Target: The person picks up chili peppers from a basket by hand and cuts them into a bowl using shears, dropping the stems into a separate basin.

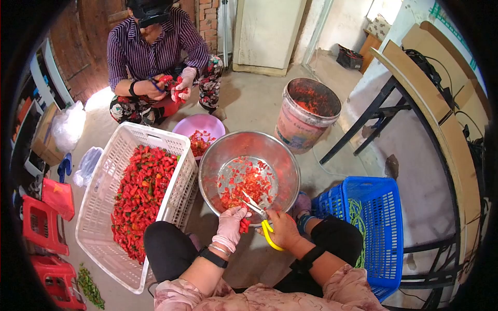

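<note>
My left hand (232,228), in a pale glove, is closed around red chili peppers (245,224) at the near rim of a steel basin (291,173). My bare right hand (282,230) grips yellow-handled scissors (266,227), their blades parted and pointing over the basin beside the peppers. Cut red pepper pieces (244,181) lie on the basin's bottom. Left of the basin, a white plastic crate (111,155) holds a heap of whole red chilies (142,192).
Across from me a person (155,57) squats, holding red peppers and dark scissors over a purple bowl (181,124). A stained bucket (295,122) stands behind the basin. To my right are a blue crate (376,233) and a table (441,124); red stools (44,223) stand left.
</note>
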`<action>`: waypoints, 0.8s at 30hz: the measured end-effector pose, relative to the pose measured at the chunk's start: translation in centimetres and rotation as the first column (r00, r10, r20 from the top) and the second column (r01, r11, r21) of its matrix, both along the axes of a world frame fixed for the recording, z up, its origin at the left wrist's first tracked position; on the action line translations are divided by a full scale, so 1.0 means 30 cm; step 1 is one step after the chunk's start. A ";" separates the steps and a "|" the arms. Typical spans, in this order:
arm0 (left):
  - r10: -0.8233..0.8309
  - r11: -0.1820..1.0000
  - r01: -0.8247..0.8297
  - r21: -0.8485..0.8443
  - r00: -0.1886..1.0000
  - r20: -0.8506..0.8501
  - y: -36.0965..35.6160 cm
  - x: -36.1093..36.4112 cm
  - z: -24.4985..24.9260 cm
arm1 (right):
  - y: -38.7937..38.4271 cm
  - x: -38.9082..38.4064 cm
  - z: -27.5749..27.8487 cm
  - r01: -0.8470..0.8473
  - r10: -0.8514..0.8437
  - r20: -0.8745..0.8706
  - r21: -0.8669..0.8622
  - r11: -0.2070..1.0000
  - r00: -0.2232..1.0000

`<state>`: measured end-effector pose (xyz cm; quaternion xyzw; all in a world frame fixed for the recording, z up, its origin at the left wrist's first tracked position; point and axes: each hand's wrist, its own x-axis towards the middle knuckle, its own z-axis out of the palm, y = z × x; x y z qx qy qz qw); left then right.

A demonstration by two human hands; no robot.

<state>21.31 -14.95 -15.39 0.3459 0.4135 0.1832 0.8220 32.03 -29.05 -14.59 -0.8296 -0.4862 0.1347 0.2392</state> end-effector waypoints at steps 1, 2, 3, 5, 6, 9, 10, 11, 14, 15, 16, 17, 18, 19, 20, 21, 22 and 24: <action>-0.045 0.999 0.045 -0.020 0.999 0.005 0.003 -0.002 0.001 | 0.003 0.001 0.003 0.006 -0.007 0.125 0.009 1.000 0.992; -0.045 0.999 0.045 -0.020 0.999 0.004 0.006 -0.004 -0.003 | 0.003 0.004 0.001 0.006 -0.008 0.124 0.009 1.000 0.992; -0.063 0.997 0.064 -0.034 0.998 0.016 0.008 -0.003 -0.007 | 0.001 0.010 0.000 0.016 -0.012 0.050 -0.076 0.997 0.999; -0.081 0.995 0.082 -0.048 0.996 0.031 0.014 0.004 -0.006 | 0.003 0.027 0.007 0.019 -0.022 -0.021 -0.161 0.987 1.000; -0.063 0.997 0.064 -0.052 0.998 0.014 0.016 0.006 -0.004 | 0.002 0.031 0.010 0.000 -0.019 -0.119 -0.154 0.988 0.993; -0.020 1.000 0.019 -0.021 1.000 -0.007 0.023 0.011 -0.016 | -0.013 0.040 -0.005 -0.016 -0.005 -0.291 -0.070 0.997 0.957; 0.006 1.000 -0.006 0.010 1.000 -0.009 0.025 0.014 -0.019 | -0.021 0.044 -0.017 -0.009 0.009 -0.361 0.002 1.000 0.932; 0.002 1.000 -0.002 0.012 1.000 -0.005 0.028 0.013 -0.018 | -0.025 0.049 -0.025 -0.005 0.006 -0.357 0.005 1.000 0.934; -0.095 0.995 0.096 -0.028 0.994 0.058 0.052 0.024 -0.047 | -0.035 0.060 -0.108 -0.076 0.113 -0.474 0.098 0.992 0.873; -0.102 0.995 0.103 -0.016 0.992 0.070 0.063 0.029 -0.044 | -0.026 0.062 -0.073 -0.071 0.112 -0.461 0.107 0.992 0.880; -0.124 0.991 0.128 -0.048 0.989 0.085 0.071 0.029 -0.042 | -0.025 0.046 -0.012 -0.047 0.072 -0.444 0.067 0.997 0.893; -0.144 0.985 0.152 -0.084 0.985 0.095 0.075 0.024 -0.042 | -0.025 0.037 0.024 -0.024 0.032 -0.432 0.024 0.999 0.901; -0.158 0.982 0.167 -0.089 0.982 0.103 0.082 0.021 -0.031 | -0.021 0.037 0.029 -0.049 0.072 -0.410 0.065 0.997 0.909; -0.158 0.982 0.167 -0.092 0.983 0.097 0.087 0.021 -0.031 | -0.022 0.034 0.023 -0.049 0.071 -0.415 0.063 0.997 0.907; -0.194 0.975 0.205 -0.090 0.974 0.120 0.091 0.019 -0.031 | -0.021 0.031 0.016 -0.021 0.034 -0.404 0.036 0.999 0.914; -0.229 0.966 0.243 -0.086 0.963 0.144 0.094 0.019 -0.033 | -0.022 0.028 0.006 0.006 -0.002 -0.392 0.009 1.000 0.920; -0.187 0.978 0.195 -0.076 0.977 0.107 0.086 0.029 -0.028 | -0.022 0.028 -0.002 0.005 -0.003 -0.395 0.004 1.000 0.919; -0.202 0.975 0.208 -0.079 0.976 0.076 0.094 0.034 -0.034 | -0.016 0.031 -0.014 0.014 -0.005 -0.331 0.026 1.000 0.944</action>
